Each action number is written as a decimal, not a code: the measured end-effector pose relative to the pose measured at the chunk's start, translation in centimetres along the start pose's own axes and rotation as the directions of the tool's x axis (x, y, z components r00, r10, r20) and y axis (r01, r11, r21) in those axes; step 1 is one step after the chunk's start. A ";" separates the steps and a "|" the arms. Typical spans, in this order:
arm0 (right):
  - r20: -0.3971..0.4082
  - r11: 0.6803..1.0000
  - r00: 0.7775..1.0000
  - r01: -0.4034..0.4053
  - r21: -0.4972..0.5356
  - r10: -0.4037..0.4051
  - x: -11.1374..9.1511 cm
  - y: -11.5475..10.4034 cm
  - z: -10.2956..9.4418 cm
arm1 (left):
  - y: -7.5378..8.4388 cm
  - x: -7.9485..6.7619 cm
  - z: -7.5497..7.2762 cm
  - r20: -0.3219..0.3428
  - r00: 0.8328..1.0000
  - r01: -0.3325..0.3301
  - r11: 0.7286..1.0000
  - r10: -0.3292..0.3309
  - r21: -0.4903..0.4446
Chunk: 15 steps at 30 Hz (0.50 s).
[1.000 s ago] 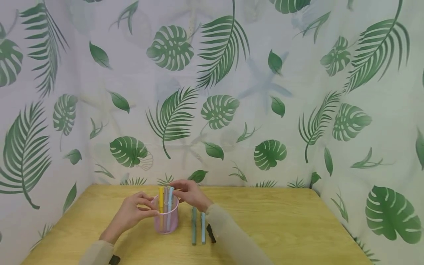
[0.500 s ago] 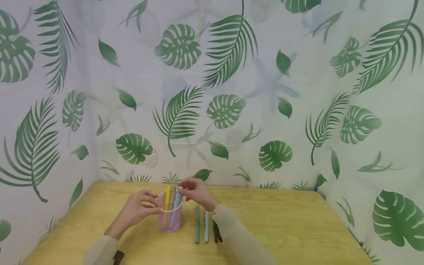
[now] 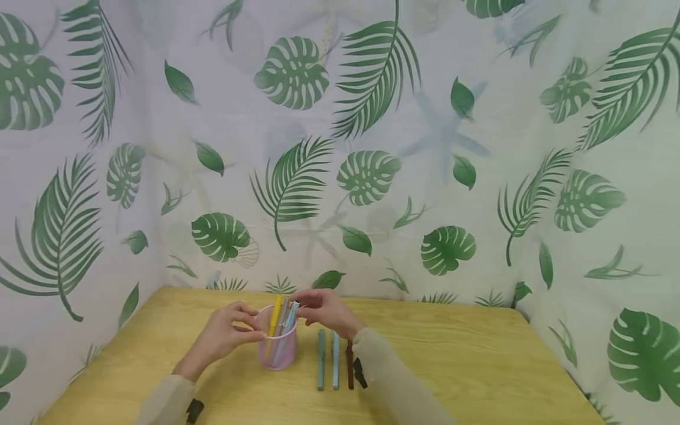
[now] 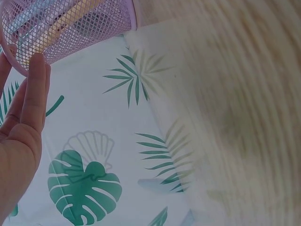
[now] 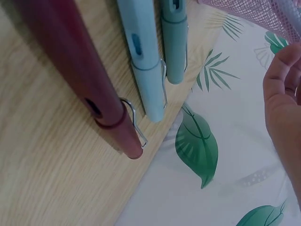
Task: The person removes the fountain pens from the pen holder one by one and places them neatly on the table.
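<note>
A pink mesh pen holder (image 3: 277,354) stands on the table with a yellow pen (image 3: 275,316), a greyish pen (image 3: 283,313) and a light blue pen (image 3: 290,319) leaning in it. My left hand (image 3: 227,333) holds the holder's rim from the left, thumb at the near side; straight fingers (image 4: 35,89) lie against the mesh in the left wrist view. At the right of the rim, my right hand (image 3: 329,311) pinches the top of the light blue pen. In the right wrist view this hand (image 5: 284,89) shows bent fingers beside the mesh, their tips out of frame.
Right of the holder lie three capped pens side by side: a grey-green one (image 3: 321,361), a pale blue one (image 3: 336,361) and a dark red one (image 3: 350,366), the last close to my right sleeve (image 3: 393,378). A leaf-print sheet (image 3: 372,265) hangs behind the table (image 3: 457,354).
The pens in the holder have gone from upright to leaning right, the light blue one most. The view has shifted slightly, so the dark red pen shows beside the right sleeve.
</note>
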State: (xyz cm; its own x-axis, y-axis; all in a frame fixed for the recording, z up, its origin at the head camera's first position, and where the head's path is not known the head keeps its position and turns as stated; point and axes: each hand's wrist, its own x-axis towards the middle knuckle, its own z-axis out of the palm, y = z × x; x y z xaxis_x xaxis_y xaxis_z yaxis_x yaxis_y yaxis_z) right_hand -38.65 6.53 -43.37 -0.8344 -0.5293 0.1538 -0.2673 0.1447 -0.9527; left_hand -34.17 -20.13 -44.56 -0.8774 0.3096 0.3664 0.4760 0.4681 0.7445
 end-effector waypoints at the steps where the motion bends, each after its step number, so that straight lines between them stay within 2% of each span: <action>1: -0.004 1.000 1.000 -0.007 -0.013 0.007 0.0 -0.1 0.1 | 0.1 -0.1 0.0 0.004 1.000 0.009 1.000 -0.009 -0.011; 8: -0.040 0.999 0.999 -0.015 -0.037 0.013 -0.1 -0.1 0.2 | 0.1 -0.1 0.1 0.008 1.000 0.018 1.000 -0.018 -0.021; 15: -0.114 1.000 0.993 0.025 0.010 -0.024 -0.1 -0.3 0.0 | 0.0 -0.1 0.2 0.008 1.000 0.017 0.999 -0.017 -0.040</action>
State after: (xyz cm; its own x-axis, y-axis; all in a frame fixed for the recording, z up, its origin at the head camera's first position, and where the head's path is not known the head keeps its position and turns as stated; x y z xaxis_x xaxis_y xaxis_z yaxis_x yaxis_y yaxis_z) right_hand -38.51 6.54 -43.14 -0.8774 -0.4336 0.2054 -0.2835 0.1230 -0.9511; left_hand -34.05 -20.02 -44.73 -0.8848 0.3080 0.3497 0.4583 0.4398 0.7723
